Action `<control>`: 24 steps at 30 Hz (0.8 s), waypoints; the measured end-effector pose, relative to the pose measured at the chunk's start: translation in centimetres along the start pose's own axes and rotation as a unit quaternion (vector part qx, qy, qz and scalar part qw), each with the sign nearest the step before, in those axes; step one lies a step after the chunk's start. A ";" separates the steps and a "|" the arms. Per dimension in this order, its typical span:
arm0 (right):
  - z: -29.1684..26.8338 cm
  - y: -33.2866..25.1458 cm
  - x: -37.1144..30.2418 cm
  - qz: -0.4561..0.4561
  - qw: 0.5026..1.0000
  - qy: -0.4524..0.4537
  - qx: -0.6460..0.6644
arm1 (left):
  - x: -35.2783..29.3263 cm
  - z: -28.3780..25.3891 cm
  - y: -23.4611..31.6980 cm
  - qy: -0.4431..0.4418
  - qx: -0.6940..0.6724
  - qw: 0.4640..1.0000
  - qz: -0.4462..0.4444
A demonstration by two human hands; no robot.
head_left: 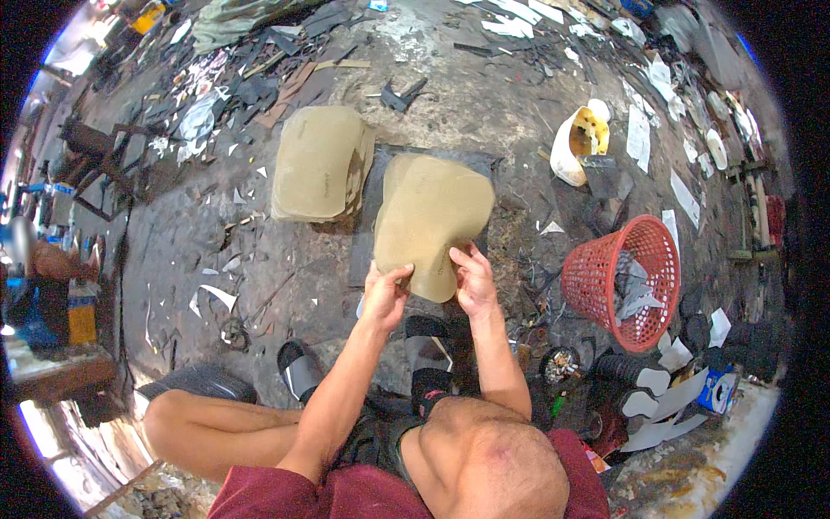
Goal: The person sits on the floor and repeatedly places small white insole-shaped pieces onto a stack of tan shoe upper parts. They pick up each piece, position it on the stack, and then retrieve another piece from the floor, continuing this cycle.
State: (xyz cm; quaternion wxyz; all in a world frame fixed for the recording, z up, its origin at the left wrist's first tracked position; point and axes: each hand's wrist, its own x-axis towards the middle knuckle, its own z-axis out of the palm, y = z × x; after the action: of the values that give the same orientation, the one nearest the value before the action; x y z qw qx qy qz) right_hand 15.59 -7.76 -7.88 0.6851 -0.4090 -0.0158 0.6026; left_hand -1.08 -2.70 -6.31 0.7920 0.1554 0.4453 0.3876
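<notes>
Between my two hands is a tan, bendy sheet with rounded corners [437, 203], its near edge lifted and curled. My left hand [386, 292] pinches that edge on the left. On the right, the thumb and fingers of my right hand [473, 277] grip the same edge. Beneath the sheet lies a dark flat board [361, 251], mostly covered. Just left of it rests a stack of similar tan sheets [318, 164] on the ground, slightly uneven at its right side.
A red plastic basket [621, 284] with scraps inside leans at the right. Beyond it lies a cut-open white jug [581, 145] stained yellow-brown inside. Near my right knee is a container of cigarette butts [560, 365]. Dark offcuts [403, 93] and white scraps [220, 297] litter the floor.
</notes>
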 end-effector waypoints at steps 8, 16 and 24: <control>2.1 -0.9 -2.1 0.046 0.998 -0.029 0.000 | -1.2 -0.6 1.6 0.018 0.001 1.000 -0.015; 4.0 -1.6 -2.7 -0.044 0.984 -0.037 -0.167 | -0.8 4.6 11.5 -0.016 0.050 0.983 0.174; 2.0 -0.2 -2.1 -0.032 0.973 0.035 -0.227 | 8.1 -1.2 17.1 0.056 -0.040 0.952 0.299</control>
State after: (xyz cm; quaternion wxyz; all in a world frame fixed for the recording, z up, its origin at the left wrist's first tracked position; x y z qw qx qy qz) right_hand 14.14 -8.41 -5.41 0.5936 -0.5738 -0.1409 0.5464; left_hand -7.79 14.38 -1.59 0.6193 0.2274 0.4063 0.6322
